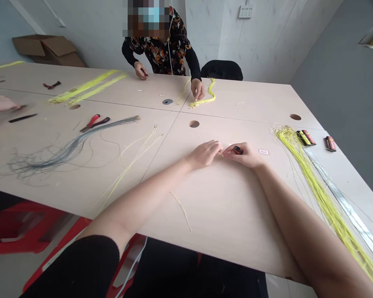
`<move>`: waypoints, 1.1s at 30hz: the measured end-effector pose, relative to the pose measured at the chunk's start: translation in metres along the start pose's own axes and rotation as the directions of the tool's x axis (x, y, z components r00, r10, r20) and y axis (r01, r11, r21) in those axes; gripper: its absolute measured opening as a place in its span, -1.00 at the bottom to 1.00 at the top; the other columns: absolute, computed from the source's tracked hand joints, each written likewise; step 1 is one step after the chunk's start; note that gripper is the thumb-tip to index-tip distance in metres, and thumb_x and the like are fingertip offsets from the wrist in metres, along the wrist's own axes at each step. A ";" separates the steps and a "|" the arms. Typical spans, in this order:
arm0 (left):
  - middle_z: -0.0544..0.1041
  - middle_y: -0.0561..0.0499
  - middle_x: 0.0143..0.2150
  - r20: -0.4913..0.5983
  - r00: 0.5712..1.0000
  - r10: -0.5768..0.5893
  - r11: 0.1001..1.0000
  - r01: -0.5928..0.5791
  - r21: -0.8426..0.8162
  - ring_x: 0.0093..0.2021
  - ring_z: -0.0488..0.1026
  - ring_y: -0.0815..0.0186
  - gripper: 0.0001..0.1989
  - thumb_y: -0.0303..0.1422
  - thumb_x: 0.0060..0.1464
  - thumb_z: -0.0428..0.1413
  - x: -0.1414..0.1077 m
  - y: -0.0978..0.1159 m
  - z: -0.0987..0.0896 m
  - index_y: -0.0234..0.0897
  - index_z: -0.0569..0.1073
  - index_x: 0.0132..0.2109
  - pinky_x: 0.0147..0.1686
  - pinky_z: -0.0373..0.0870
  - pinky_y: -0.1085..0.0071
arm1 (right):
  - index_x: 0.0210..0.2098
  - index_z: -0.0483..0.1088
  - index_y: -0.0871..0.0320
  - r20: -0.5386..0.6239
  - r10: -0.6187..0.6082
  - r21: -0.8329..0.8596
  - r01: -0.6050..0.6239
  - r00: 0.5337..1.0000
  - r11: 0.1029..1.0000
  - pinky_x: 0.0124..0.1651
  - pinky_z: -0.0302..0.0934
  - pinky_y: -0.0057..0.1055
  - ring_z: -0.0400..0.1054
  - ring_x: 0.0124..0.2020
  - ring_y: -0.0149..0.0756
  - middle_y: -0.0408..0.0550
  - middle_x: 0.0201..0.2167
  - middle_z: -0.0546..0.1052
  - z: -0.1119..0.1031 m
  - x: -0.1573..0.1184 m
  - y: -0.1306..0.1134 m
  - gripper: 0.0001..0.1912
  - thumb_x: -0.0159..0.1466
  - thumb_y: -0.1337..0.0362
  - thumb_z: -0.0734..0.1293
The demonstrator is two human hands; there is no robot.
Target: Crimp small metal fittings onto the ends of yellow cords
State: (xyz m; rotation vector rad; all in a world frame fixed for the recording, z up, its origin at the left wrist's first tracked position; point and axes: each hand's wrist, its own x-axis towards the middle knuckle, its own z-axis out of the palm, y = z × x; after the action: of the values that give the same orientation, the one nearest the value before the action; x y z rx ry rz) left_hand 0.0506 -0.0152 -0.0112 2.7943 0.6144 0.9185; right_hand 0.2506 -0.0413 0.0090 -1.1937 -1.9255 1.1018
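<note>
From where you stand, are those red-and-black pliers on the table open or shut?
Open, it seems: the pliers lie on the table with their red and black handles spread in a V. Their jaws are too small to see clearly.

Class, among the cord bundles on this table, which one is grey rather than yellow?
The grey cord bundle fanned out on the table's left, near the red-handled pliers; the others, like the bundle beside the right hand, are yellow.

Tool (pixel 237 150) in right grip (pixel 244 155), partly hidden
</note>
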 end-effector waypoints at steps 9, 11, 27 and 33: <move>0.38 -0.02 -0.35 0.068 0.996 -0.058 0.998 0.058 -0.003 -0.33 0.30 0.32 -0.86 -0.59 0.11 -0.13 -0.001 0.000 -0.001 -0.25 0.18 -0.31 -0.32 0.21 0.42 | -0.36 0.50 0.28 0.040 0.028 -0.039 -0.027 0.999 0.999 -0.48 -0.07 -0.44 -0.03 -0.59 -0.50 -0.24 -0.68 0.17 0.000 -0.001 -0.003 -0.70 0.02 0.17 0.33; 0.38 -0.03 -0.34 0.094 0.992 -0.080 0.997 0.080 0.008 -0.33 0.29 0.32 -0.86 -0.58 0.11 -0.13 -0.001 0.001 -0.001 -0.25 0.19 -0.30 -0.32 0.22 0.41 | -0.36 0.50 0.27 0.044 0.030 -0.049 -0.028 0.999 0.998 -0.48 -0.06 -0.44 -0.01 -0.58 -0.49 -0.23 -0.67 0.20 0.001 -0.001 -0.003 -0.70 0.02 0.16 0.33; 0.38 -0.02 -0.35 0.118 0.990 -0.082 0.996 0.078 0.039 -0.34 0.30 0.32 -0.86 -0.59 0.11 -0.13 -0.001 0.001 -0.001 -0.25 0.19 -0.29 -0.34 0.21 0.42 | -0.40 0.53 0.26 0.069 -0.027 -0.129 0.035 0.997 0.991 -0.48 -0.05 -0.44 0.03 -0.58 -0.49 -0.14 -0.60 0.37 0.002 0.001 -0.001 -0.72 0.04 0.17 0.32; 0.39 -0.02 -0.33 0.136 0.986 -0.093 0.995 0.087 0.049 -0.33 0.31 0.32 -0.85 -0.59 0.11 -0.13 -0.001 0.001 -0.001 -0.25 0.19 -0.29 -0.33 0.21 0.42 | -0.39 0.54 0.25 0.065 -0.033 -0.121 0.041 0.997 0.992 -0.49 -0.06 -0.44 0.04 -0.58 -0.48 -0.13 -0.61 0.36 0.003 0.001 0.001 -0.71 0.05 0.16 0.32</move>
State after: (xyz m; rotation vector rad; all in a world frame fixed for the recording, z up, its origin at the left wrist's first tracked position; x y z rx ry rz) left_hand 0.0495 -0.0164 -0.0107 2.8112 0.7405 0.6958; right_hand 0.2487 -0.0407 0.0066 -1.1960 -2.0811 1.0260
